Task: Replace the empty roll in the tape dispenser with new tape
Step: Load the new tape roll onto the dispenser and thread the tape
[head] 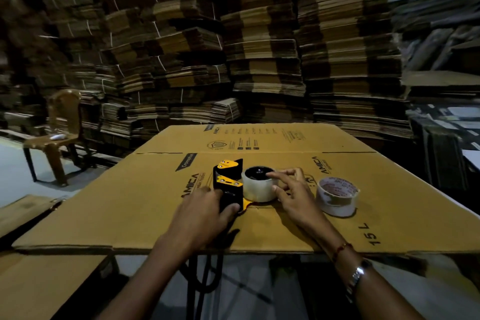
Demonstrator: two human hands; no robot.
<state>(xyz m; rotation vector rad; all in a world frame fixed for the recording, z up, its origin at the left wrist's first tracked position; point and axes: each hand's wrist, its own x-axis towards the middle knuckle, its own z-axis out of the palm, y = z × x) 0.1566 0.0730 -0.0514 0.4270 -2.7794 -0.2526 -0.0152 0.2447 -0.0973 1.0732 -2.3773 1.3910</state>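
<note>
A black and yellow tape dispenser (228, 182) lies on its side on a flattened cardboard box (130, 205). A pale tape roll (257, 188) sits on the dispenser's hub, its black core showing on top. My left hand (205, 215) grips the dispenser's black handle. My right hand (293, 195) has its fingertips on the roll's top rim and right side. A second roll (337, 199), thin with a white core and red print inside, stands on the cardboard just right of my right hand.
The cardboard box overhangs a table, with its front edge near my forearms. Tall stacks of flattened cartons (259, 47) fill the background. A brown plastic chair (58, 135) stands at the far left. Dark cords hang below the front edge.
</note>
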